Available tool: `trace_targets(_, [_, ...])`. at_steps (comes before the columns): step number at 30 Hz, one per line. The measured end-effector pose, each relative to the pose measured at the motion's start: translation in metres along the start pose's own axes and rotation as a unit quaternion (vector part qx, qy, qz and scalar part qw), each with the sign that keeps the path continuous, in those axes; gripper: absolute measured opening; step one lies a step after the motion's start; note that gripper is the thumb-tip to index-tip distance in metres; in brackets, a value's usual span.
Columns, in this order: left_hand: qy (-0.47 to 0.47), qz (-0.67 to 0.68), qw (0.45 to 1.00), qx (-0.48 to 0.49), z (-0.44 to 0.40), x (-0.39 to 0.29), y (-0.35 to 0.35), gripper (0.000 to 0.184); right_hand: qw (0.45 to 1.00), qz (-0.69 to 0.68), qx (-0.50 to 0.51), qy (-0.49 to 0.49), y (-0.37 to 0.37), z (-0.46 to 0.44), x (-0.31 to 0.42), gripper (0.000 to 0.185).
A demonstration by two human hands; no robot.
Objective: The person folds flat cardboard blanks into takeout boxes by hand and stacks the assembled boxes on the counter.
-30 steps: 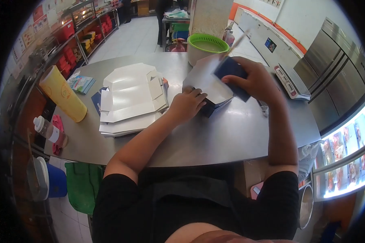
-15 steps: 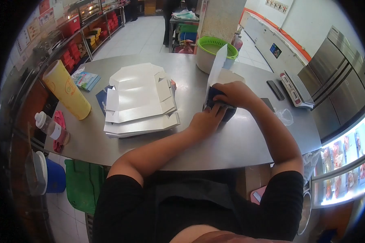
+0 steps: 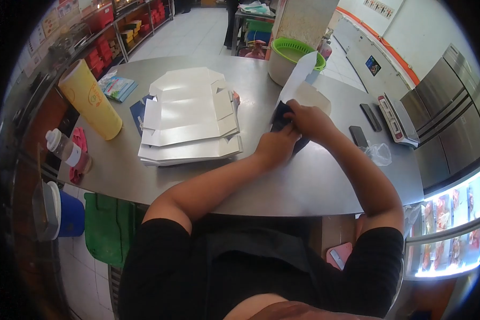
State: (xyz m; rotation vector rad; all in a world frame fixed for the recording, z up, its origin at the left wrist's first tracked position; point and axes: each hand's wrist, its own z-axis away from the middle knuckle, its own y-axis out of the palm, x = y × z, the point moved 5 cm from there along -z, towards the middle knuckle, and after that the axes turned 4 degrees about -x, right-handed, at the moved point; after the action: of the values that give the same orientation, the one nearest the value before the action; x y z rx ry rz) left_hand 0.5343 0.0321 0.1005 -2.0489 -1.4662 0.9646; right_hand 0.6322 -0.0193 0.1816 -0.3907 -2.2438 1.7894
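Observation:
A cardboard box (image 3: 300,76), white inside and dark blue outside, stands partly folded on the right half of the steel table, its white flap upright. My right hand (image 3: 310,121) is closed over its near dark side, the fingers bent round the edge. Just below and to the left, my left hand (image 3: 276,146) presses against the same dark side, its fingertips partly hidden by the right hand. To the left lies a stack of flat white box blanks (image 3: 189,114) with creased, partly raised edges.
The steel table (image 3: 234,189) also holds a yellow cylinder (image 3: 90,100), a bottle (image 3: 66,149), a pink cloth (image 3: 79,140), a scale (image 3: 397,121), two dark flat objects (image 3: 370,117), and a plastic bag (image 3: 378,154). A green basket in a tub (image 3: 285,69) stands behind the box.
The view has shifted slightly, so the table sits higher in it. Both hands stay on the box, and its upright flap leans further to the right.

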Motion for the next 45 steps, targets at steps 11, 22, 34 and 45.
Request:
trace_targets(11, [-0.044,0.135,0.990,-0.028,0.002,0.017,-0.009,0.018,0.997,-0.007,-0.017,0.069,-0.008,-0.009,0.013,0.023])
trace_targets(22, [-0.040,0.172,0.983,-0.057,0.003,0.015,-0.013,0.013,0.991,-0.094,-0.040,0.092,-0.006,-0.016,-0.014,0.027])
trace_targets(34, [-0.049,0.188,0.979,-0.069,0.010,0.005,-0.017,0.013,0.992,0.112,-0.013,-0.048,-0.014,-0.004,0.019,0.029])
trace_targets(45, [-0.013,0.106,0.993,-0.044,0.009,0.001,-0.019,0.013,0.990,-0.089,0.060,0.086,-0.010,0.000,0.006,0.035])
